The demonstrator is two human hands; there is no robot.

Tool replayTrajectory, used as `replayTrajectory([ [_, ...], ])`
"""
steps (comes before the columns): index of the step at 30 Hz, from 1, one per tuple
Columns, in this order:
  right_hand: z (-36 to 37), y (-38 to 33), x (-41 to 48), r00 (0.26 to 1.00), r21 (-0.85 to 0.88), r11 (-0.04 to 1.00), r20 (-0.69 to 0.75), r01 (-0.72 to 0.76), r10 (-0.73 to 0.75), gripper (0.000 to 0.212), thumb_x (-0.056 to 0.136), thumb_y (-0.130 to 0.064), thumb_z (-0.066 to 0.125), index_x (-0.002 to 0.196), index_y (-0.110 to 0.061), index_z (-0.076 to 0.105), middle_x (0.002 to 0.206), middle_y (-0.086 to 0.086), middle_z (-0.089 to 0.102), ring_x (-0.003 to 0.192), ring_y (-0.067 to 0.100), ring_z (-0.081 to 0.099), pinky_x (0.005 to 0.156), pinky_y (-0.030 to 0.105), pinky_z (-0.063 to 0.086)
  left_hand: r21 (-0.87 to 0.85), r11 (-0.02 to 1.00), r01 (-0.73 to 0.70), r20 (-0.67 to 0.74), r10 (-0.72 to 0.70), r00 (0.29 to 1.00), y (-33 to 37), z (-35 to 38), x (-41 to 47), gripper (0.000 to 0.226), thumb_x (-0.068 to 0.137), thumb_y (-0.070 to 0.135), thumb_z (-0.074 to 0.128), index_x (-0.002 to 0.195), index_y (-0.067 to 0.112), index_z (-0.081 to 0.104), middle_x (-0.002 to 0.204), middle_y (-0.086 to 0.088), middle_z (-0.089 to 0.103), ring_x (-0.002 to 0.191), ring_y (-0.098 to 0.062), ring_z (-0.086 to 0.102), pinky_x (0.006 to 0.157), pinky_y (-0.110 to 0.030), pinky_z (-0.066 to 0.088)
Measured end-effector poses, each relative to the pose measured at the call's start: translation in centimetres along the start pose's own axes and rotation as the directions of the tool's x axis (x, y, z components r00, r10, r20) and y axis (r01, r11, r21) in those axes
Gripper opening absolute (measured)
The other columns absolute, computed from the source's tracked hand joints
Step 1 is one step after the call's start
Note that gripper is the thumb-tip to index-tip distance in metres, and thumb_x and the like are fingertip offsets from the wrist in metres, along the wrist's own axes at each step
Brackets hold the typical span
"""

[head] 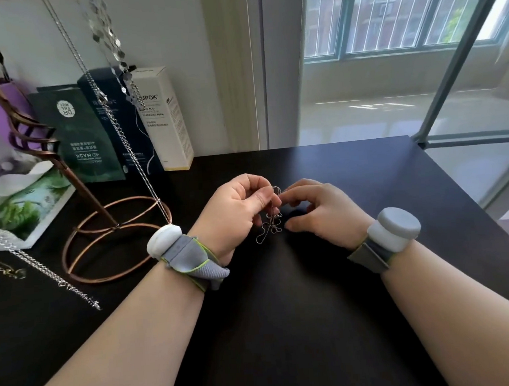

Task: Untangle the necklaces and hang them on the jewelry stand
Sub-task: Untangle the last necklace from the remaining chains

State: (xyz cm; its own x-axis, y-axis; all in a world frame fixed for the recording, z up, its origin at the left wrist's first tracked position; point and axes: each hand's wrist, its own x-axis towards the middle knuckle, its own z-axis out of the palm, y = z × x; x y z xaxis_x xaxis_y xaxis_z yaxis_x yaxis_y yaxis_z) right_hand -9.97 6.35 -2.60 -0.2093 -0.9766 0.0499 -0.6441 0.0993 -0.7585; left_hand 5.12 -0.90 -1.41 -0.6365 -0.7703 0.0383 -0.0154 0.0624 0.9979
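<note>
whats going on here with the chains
A person is working a thin tangled necklace over the black table. The left hand and right hand both pinch it near the top, and its loops trail down to the table. The copper jewelry stand at left already carries silver chains.

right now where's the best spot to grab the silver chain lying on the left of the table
Probably the silver chain is best pinched near its clasp end, the tip closest to the person, coming straight down from above with the left hand. It lies flat and stretched in a line on the table, and that end is clear of the copper jewelry stand.
</note>
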Motion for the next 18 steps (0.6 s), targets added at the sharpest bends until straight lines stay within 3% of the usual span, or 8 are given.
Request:
replayTrajectory([
  [4, 0.6, 0.0, 0.3, 0.999, -0.214, 0.976, 0.032, 0.04, -0.034, 0.037, 0.077, -0.024, 0.072, 0.113, -0.029, 0.066, 0.113, -0.011, 0.053, 0.114, 0.013, 0.041, 0.098, 0.027, 0.034, -0.129, 0.991, 0.033, -0.018, -0.035, 0.999, 0.4, -0.1, -0.1, 0.013, 0.094, 0.007, 0.048, 0.085, 0.013, 0.056, 0.069, -0.002, 0.064, 0.066, -0.015, 0.06, 0.053, -0.02, 0.041],
  [13, 1.0, -0.1, 0.8, 0.994, -0.341, 0.936, -0.03, 0.093, -0.11, 0.015, 0.084, -0.025, 0.066, 0.098, -0.025, 0.072, 0.099, -0.011, 0.047, 0.091, 0.008, 0.045, 0.083, 0.02, 0.036, -0.12, 0.99, 0.067, -0.066, -0.076, 0.995, 0.0, -0.9, -1.0, 0.013, 0.093, 0.007, 0.05, 0.083, 0.013, 0.057, 0.068, -0.002, 0.063, 0.063, -0.015, 0.058, 0.052, -0.021, 0.041],
  [18, 1.1, -0.6, 0.9, 0.993, -0.445, 0.888, 0.025, 0.113, -0.113, 0.012, 0.089, -0.024, 0.059, 0.094, -0.019, 0.069, 0.098, -0.009, 0.042, 0.101, 0.016, 0.049, 0.085, 0.024, 0.038, -0.033, 0.996, 0.081, -0.07, -0.083, 0.994, -0.1, -1.2, -1.9, 0.012, 0.093, 0.008, 0.052, 0.084, 0.013, 0.057, 0.067, 0.001, 0.063, 0.064, -0.015, 0.058, 0.051, -0.021, 0.04],
])
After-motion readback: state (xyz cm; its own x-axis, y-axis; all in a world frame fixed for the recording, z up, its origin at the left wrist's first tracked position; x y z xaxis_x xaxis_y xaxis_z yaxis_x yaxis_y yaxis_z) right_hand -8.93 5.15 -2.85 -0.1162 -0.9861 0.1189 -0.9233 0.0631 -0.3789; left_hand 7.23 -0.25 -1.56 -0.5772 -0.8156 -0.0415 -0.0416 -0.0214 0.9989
